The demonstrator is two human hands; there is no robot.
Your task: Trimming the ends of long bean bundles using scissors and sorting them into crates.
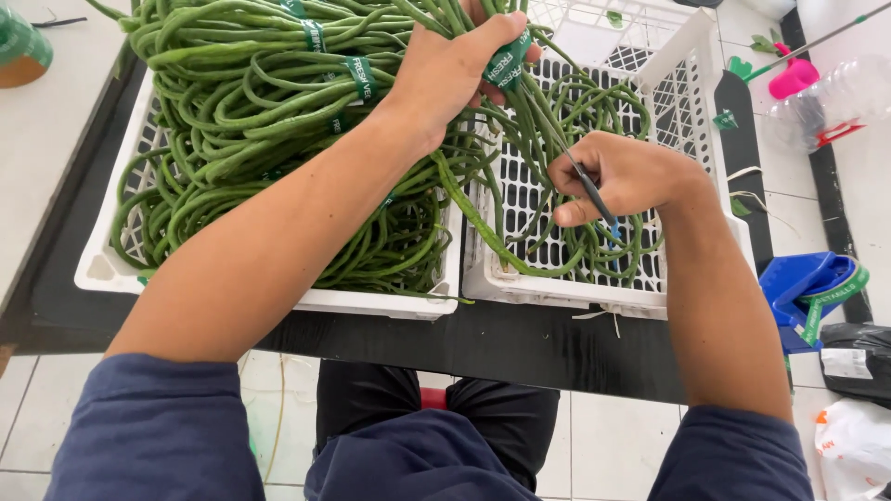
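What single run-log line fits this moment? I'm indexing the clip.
left hand: grips taped bundle of long green beans | right hand: holds dark scissors | below: white slotted plastic crate

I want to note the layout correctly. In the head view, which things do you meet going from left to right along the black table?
White crate heaped with banded long beans → left hand gripping a bean bundle → right hand holding scissors over the second white crate → blue tape dispenser.
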